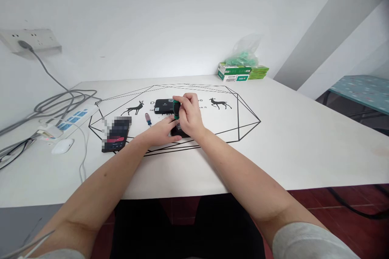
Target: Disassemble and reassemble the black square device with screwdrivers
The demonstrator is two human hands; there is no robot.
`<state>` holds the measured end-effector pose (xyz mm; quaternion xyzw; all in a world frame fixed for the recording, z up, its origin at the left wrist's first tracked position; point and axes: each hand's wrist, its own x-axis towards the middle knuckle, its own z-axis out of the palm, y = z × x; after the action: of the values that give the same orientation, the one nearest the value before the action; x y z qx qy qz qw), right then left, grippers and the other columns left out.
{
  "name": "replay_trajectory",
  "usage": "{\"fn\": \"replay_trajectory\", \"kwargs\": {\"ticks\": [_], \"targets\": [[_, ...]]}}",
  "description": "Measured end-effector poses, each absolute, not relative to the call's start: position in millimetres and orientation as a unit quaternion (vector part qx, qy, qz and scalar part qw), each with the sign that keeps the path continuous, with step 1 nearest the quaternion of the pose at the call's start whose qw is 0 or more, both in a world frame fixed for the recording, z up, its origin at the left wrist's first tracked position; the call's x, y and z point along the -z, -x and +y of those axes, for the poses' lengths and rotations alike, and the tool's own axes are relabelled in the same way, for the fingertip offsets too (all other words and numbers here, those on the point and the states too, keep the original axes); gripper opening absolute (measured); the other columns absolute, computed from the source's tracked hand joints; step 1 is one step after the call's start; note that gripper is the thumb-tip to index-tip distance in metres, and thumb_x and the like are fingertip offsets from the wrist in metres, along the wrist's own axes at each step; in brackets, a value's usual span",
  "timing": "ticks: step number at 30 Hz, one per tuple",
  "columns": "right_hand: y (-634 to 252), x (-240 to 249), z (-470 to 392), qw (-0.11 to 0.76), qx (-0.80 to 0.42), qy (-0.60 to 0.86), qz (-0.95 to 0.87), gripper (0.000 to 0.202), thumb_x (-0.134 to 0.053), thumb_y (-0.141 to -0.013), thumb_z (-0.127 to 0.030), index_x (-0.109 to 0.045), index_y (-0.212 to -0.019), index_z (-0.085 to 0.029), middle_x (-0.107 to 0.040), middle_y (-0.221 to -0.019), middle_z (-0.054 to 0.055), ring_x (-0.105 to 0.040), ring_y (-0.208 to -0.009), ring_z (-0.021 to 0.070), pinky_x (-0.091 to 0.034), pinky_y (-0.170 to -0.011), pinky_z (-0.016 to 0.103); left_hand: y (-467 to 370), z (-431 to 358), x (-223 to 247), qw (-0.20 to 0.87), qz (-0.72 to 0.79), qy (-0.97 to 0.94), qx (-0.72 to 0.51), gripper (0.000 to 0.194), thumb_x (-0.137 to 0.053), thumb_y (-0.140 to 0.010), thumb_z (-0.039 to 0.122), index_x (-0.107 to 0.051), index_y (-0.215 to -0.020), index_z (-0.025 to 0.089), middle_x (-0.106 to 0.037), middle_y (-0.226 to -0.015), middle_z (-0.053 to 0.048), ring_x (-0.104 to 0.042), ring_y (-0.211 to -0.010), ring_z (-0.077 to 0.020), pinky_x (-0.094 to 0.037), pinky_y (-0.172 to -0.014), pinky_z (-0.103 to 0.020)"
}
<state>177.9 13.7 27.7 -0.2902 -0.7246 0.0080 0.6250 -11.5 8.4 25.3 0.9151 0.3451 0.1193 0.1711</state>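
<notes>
One flat black plastic case (178, 132) lies on the white table (273, 153), partly hidden beneath the hands. The right hand (191, 115) pinches a green-and-black screwdriver (176, 110) upright over it; the left hand (164, 131) is spread against the case, thumb apart. The step appears to be screw-driving, though the tip is hidden; the next move likely calls for steady downward pressure while twisting. Outward: a second black rectangular case (163, 107), a second, clear-handled screwdriver (148, 119), one dark phone (117, 136), one white power strip (79, 116).
</notes>
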Motion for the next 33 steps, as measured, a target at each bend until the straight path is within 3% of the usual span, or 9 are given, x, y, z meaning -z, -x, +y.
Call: {"fn": "replay_trajectory", "kwargs": {"ticks": [11, 16, 18, 20, 27, 33], "targets": [[-178.4, -30.9, 11.4, 0.616, -0.041, 0.271, -0.739, 0.05, -0.042, -0.093, -0.006, -0.063, -0.132, -0.027, -0.063, -0.119, 0.009, -0.065, -0.105, 0.0245, -0.062, -0.091, 0.047, 12.4, 11.2, -20.8, 0.162, 0.337, -0.919, -0.121, 0.067, -0.07, -0.103, 0.058, -0.06, -0.157, 0.019, -0.061, -0.151, -0.021, -0.059, -0.139, -0.0442, -0.053, -0.118, -0.06], [-175.5, -33.3, 5.6, 0.614, -0.044, 0.279, -0.737, 0.027, -0.057, -0.104, -0.028, -0.061, -0.131, -0.027, -0.064, -0.12, 0.011, -0.065, -0.109, 0.0265, -0.064, -0.089, 0.047, 13.0, 11.4, -20.2, 0.173, 0.324, -0.921, -0.132, 0.072, -0.069, -0.103, 0.053, -0.052, -0.164, 0.018, -0.054, -0.165, -0.022, -0.051, -0.154, -0.0451, -0.047, -0.125, -0.062], [-174.1, -33.5, 5.7, 0.61, -0.037, 0.299, -0.733, 0.032, -0.071, -0.1, -0.038, -0.06, -0.128, -0.027, -0.063, -0.12, 0.011, -0.064, -0.112, 0.0281, -0.064, -0.087, 0.047, 13.1, 11.4, -20.1, 0.181, 0.321, -0.921, -0.128, 0.072, -0.067, -0.104, 0.051, -0.05, -0.166, 0.018, -0.054, -0.167, -0.021, -0.049, -0.156, -0.045, -0.047, -0.126, -0.062], [-173.4, -33.2, 7.0, 0.608, -0.038, 0.321, -0.725, 0.035, -0.077, -0.096, -0.038, -0.059, -0.124, -0.028, -0.061, -0.118, 0.01, -0.064, -0.112, 0.028, -0.064, -0.088, 0.047, 13.1, 11.2, -20.2, 0.182, 0.323, -0.92, -0.125, 0.071, -0.067, -0.104, 0.051, -0.051, -0.165, 0.018, -0.056, -0.166, -0.02, -0.051, -0.155, -0.0453, -0.049, -0.125, -0.062], [-173.7, -33.0, 8.6, 0.626, -0.029, 0.314, -0.713, 0.027, -0.066, -0.096, -0.026, -0.058, -0.121, -0.026, -0.066, -0.113, 0.009, -0.067, -0.107, 0.0273, -0.064, -0.093, 0.05, 13.5, 11.3, -20.6, 0.173, 0.31, -0.923, -0.146, 0.073, -0.069, -0.103, 0.054, -0.051, -0.166, 0.022, -0.049, -0.173, -0.018, -0.049, -0.157, -0.0454, -0.047, -0.127, -0.061], [-178.0, -31.7, 6.9, 0.604, -0.058, 0.285, -0.742, 0.044, -0.045, -0.1, -0.015, -0.06, -0.139, -0.028, -0.074, -0.134, 0.011, -0.073, -0.122, 0.027, -0.064, -0.107, 0.052, 13.1, 10.8, -20.2, 0.184, 0.321, -0.915, -0.159, 0.067, -0.074, -0.1, 0.052, -0.059, -0.159, 0.024, -0.057, -0.163, -0.018, -0.055, -0.151, -0.0444, -0.05, -0.124, -0.063]]}}
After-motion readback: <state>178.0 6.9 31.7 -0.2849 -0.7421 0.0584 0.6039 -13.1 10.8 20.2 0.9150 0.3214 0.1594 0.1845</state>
